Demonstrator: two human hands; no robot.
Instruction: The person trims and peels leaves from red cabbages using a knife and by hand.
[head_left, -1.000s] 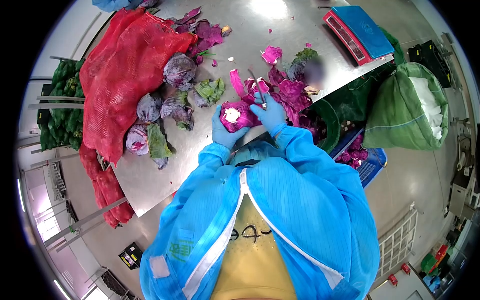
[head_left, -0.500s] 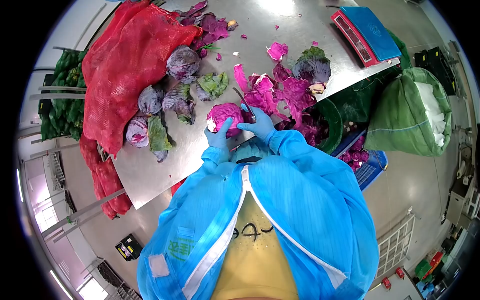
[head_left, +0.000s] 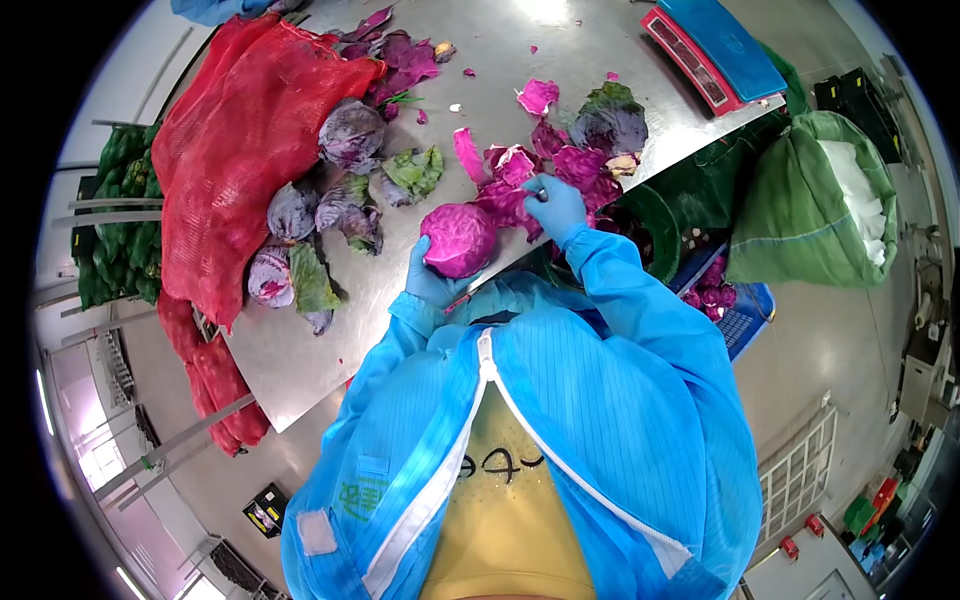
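A peeled purple cabbage (head_left: 458,240) rests in my gloved left hand (head_left: 430,278), whose fingers wrap its left and lower side at the table's front edge. My gloved right hand (head_left: 556,207) is off the cabbage, to its upper right, with the fingers curled over the pile of loose purple leaves (head_left: 510,190). What its fingers hold, if anything, is too small to make out. A thin dark tool (head_left: 460,300) shows just below the cabbage, near my left hand.
Unpeeled cabbages (head_left: 350,135) and green-edged leaves lie left on the metal table (head_left: 300,370), beside a red mesh sack (head_left: 250,150). A red and blue scale (head_left: 710,55) stands back right. Below the right edge are a green tub (head_left: 655,235), a blue crate (head_left: 745,320) and a green sack (head_left: 815,215).
My right hand has left the cabbage and moved right and up. The cabbage has turned in my left hand, so its pale cut base no longer shows. The dark tool now appears below it.
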